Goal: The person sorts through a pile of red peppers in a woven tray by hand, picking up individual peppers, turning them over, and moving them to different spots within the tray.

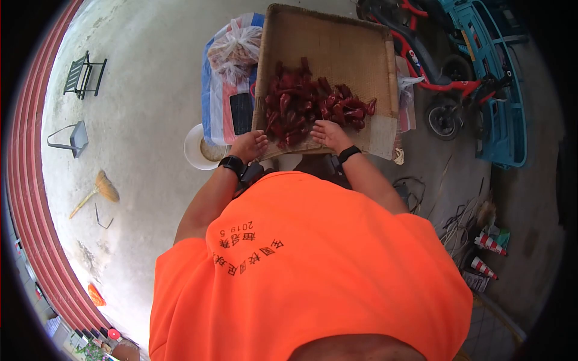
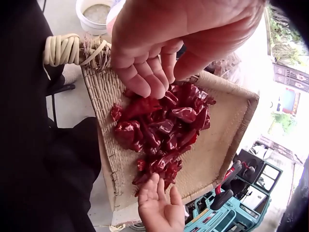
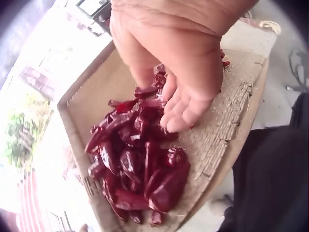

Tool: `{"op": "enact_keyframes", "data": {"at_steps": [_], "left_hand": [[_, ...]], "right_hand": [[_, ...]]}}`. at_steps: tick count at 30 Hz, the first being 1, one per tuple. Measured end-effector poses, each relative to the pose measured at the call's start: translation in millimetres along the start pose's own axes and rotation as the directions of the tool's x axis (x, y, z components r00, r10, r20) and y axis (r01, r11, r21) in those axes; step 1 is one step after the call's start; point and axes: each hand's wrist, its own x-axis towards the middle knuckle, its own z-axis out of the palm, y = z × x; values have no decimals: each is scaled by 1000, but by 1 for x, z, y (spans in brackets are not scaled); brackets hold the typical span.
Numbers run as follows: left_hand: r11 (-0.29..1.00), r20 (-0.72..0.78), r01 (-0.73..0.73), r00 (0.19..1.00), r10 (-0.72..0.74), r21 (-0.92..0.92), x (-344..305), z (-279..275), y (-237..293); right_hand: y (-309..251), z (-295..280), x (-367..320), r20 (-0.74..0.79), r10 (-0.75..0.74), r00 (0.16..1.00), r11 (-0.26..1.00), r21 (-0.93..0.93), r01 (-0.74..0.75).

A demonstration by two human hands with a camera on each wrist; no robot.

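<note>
Dark red dried peppers (image 1: 295, 105) (image 2: 164, 125) (image 3: 135, 159) lie heaped at the near side of a shallow woven tray (image 1: 325, 42) (image 2: 222, 130) (image 3: 217, 140). The left hand (image 1: 250, 145) (image 2: 164, 46) is over the tray's near left corner, its fingers loosely bent above the peppers, with nothing visible in them. The right hand (image 1: 330, 135) (image 2: 161, 210) (image 3: 178, 67) is at the near edge of the heap, palm partly turned up and fingers relaxed. Its fingertips are at the peppers; whether they touch is hard to tell. No pepper shows in its grip.
Left of the tray are a plastic bag (image 1: 232, 48), a dark flat object (image 1: 241, 113) on a striped sheet (image 1: 215, 120), and a white bucket (image 1: 195, 153). A red balance bike (image 1: 445, 84) and a teal vehicle (image 1: 503, 120) stand right. A broom (image 1: 105, 188) lies far left.
</note>
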Motion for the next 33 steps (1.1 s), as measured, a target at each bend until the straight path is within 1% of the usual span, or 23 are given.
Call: {"op": "enact_keyframes", "data": {"at_steps": [1, 2, 3, 4, 5, 6, 9, 12, 15, 18, 21, 22, 24, 26, 27, 30, 33], "left_hand": [[1000, 11, 1, 1000, -1, -4, 5, -3, -1], [1000, 21, 2, 1000, -2, -9, 10, -8, -2], [1000, 29, 2, 1000, -1, -15, 8, -9, -2], [1000, 5, -1, 1000, 1, -16, 6, -10, -3], [1000, -17, -5, 1000, 4, -17, 5, -9, -4], [1000, -38, -8, 999, 8, -16, 3, -8, -3], [1000, -21, -3, 1000, 2, -12, 3, -14, -5], [1000, -53, -4, 999, 4, 9, -5, -11, -4], [1000, -33, -4, 999, 4, 16, -8, -11, -3], [1000, -2, 25, 1000, -25, 11, -6, -12, -2], [998, -3, 47, 999, -47, 33, -8, -3, -1], [998, 4, 47, 999, -47, 38, -8, -2, -2], [998, 17, 45, 999, -46, 49, -7, 2, -2], [998, 25, 49, 998, -50, 47, -2, 2, -1], [998, 28, 51, 998, -53, 47, -1, 1, -1], [996, 25, 45, 999, -47, 79, -7, 0, 1], [995, 9, 91, 996, -91, 35, -9, -4, 2]], "right_hand": [[6, 12, -6, 58, -24, 998, 977, -209, 36], [13, 26, -12, 122, -34, 992, 910, -406, 81], [20, 36, -13, 189, -30, 982, 802, -581, 136], [28, 39, -7, 333, -168, 928, 578, -729, 367], [37, 41, 1, 498, -252, 829, 282, -782, 556], [47, 41, 9, 662, -272, 699, -48, -734, 677], [74, 42, 20, 581, -279, 765, -115, -811, 574], [72, 39, 22, 613, -283, 738, -130, -787, 604], [60, 33, 22, 523, -385, 760, 54, -809, 585], [47, 29, 20, 238, -565, 790, 379, -775, 505], [37, 24, 18, 92, -619, 780, 560, -645, 520], [35, 21, 19, 103, -560, 822, 561, -683, 467], [33, 16, 20, 111, -432, 895, 552, -753, 359], [38, 17, 19, 360, -517, 777, 238, -811, 534], [41, 18, 18, 483, -522, 703, 70, -797, 600], [67, 20, 31, 533, -473, 701, -45, -810, 585], [72, 25, 29, 485, -515, 707, -82, -849, 522]]}}
